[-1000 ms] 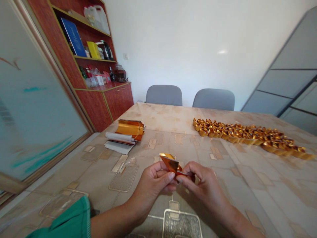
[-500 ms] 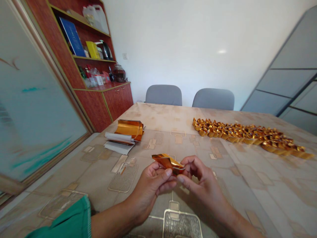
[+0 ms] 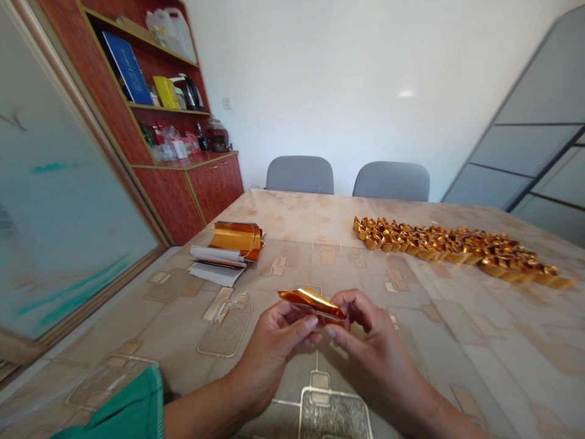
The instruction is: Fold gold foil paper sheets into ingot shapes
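Note:
A folded piece of gold foil paper (image 3: pixel 311 300) is held above the near middle of the table. My left hand (image 3: pixel 278 341) grips its left part, thumb on the near side and fingers underneath. My right hand (image 3: pixel 365 326) pinches its right end between thumb and fingers. The fold's underside is partly hidden by my fingers. Beyond my left hand lies a stack of gold foil sheets (image 3: pixel 235 236), curled, with white-backed sheets (image 3: pixel 217 268) at its front. To the right, farther back, rows of folded gold foil pieces (image 3: pixel 425 241) stand packed together.
A patterned cloth covers the table (image 3: pixel 292 213). Two grey chairs (image 3: pixel 299 174) stand at its far edge, before a white wall. On the left are a red-brown cabinet (image 3: pixel 183 189) with laden shelves and a frosted sliding door (image 3: pixel 77 201).
The foil piece in my hands has been flattened: its raised, opened flap now lies down as a narrow, smooth strip. Both hands stay nearly in place. The view has shifted slightly.

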`<state>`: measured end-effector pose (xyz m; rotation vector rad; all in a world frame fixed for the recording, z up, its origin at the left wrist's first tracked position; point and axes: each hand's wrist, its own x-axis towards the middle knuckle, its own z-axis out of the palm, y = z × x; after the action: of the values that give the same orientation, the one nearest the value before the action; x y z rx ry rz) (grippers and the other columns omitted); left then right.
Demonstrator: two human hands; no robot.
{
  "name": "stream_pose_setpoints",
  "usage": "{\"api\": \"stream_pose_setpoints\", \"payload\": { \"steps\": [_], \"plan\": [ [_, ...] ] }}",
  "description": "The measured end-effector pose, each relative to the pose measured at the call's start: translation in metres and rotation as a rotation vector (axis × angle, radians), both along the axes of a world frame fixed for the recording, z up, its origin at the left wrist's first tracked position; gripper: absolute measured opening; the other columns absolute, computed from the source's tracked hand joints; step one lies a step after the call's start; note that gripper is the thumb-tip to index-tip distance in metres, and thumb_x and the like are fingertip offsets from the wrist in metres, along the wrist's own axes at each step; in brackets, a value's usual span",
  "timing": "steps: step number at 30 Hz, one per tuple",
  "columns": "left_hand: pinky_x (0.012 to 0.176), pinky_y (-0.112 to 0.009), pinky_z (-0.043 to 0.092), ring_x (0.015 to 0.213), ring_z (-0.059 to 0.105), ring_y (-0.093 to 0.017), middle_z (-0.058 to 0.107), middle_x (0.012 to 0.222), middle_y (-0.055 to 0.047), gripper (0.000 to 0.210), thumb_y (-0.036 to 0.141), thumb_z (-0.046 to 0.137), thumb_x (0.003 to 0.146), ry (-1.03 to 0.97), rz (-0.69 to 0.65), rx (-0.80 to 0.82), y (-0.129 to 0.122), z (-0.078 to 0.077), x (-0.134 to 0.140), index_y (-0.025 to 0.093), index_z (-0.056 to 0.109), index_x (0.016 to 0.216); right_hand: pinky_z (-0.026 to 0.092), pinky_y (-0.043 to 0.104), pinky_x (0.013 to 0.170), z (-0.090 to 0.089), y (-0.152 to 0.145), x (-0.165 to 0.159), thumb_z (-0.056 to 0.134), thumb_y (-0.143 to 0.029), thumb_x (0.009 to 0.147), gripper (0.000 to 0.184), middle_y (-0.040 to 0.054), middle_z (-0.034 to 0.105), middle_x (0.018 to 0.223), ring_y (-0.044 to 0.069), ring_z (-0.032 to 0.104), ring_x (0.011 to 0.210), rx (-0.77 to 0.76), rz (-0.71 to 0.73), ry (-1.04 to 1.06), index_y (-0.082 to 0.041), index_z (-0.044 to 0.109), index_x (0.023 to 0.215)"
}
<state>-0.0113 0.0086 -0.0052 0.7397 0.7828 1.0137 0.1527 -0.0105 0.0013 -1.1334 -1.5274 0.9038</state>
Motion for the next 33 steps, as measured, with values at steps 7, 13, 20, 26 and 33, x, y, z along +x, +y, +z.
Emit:
{"api": "stream_pose_setpoints", "payload": {
  "steps": [7, 13, 20, 26, 33],
  "plan": [
    [0.074, -0.022, 0.055, 0.076, 0.068, -0.011, 0.074, 0.088, -0.004, 0.025, 0.026, 0.084, 0.072, -0.049, 0.052, -0.021, 0.006, 0.001, -0.002, 0.014, 0.07, 0.089, 0.046, 0.034, 0.075, -0.005, 0.002, 0.01, 0.056, -0.011, 0.086, 0.036, 0.0024, 0.062, 0.1, 0.018, 0.056, 0.082, 0.148, 0.032, -0.12, -0.028, 0.057, 0.118],
    [0.071, -0.021, 0.055, 0.075, 0.068, -0.011, 0.074, 0.087, -0.003, 0.024, 0.026, 0.084, 0.073, -0.019, 0.071, 0.012, 0.005, 0.005, -0.002, 0.014, 0.069, 0.087, 0.049, 0.03, 0.071, 0.003, 0.003, 0.011, 0.058, -0.017, 0.089, 0.023, 0.001, 0.063, 0.094, 0.016, 0.059, 0.079, 0.147, 0.065, -0.075, -0.028, 0.056, 0.109],
    [0.062, -0.019, 0.054, 0.066, 0.067, -0.011, 0.072, 0.077, -0.002, 0.03, 0.031, 0.088, 0.066, 0.03, 0.1, -0.005, 0.003, 0.011, -0.001, 0.014, 0.069, 0.083, 0.05, 0.033, 0.073, 0.011, 0.002, 0.019, 0.055, -0.022, 0.091, 0.02, 0.0055, 0.065, 0.098, 0.02, 0.06, 0.086, 0.175, 0.128, -0.172, -0.025, 0.057, 0.111],
    [0.061, -0.019, 0.053, 0.064, 0.066, -0.011, 0.071, 0.075, -0.002, 0.03, 0.032, 0.087, 0.065, 0.047, 0.105, 0.011, 0.002, 0.01, -0.002, 0.014, 0.069, 0.082, 0.05, 0.036, 0.077, 0.011, 0.004, 0.025, 0.056, -0.019, 0.089, 0.027, 0.0058, 0.065, 0.104, 0.021, 0.06, 0.091, 0.185, 0.216, -0.226, -0.027, 0.055, 0.115],
    [0.059, -0.019, 0.051, 0.062, 0.063, -0.01, 0.071, 0.071, -0.002, 0.024, 0.031, 0.084, 0.071, 0.076, 0.074, 0.096, 0.001, 0.007, -0.002, 0.014, 0.07, 0.081, 0.048, 0.038, 0.08, 0.018, 0.009, 0.026, 0.062, -0.023, 0.087, 0.013, 0.0038, 0.065, 0.098, 0.023, 0.061, 0.093, 0.171, 0.321, -0.138, -0.029, 0.064, 0.099]
  ]
}}
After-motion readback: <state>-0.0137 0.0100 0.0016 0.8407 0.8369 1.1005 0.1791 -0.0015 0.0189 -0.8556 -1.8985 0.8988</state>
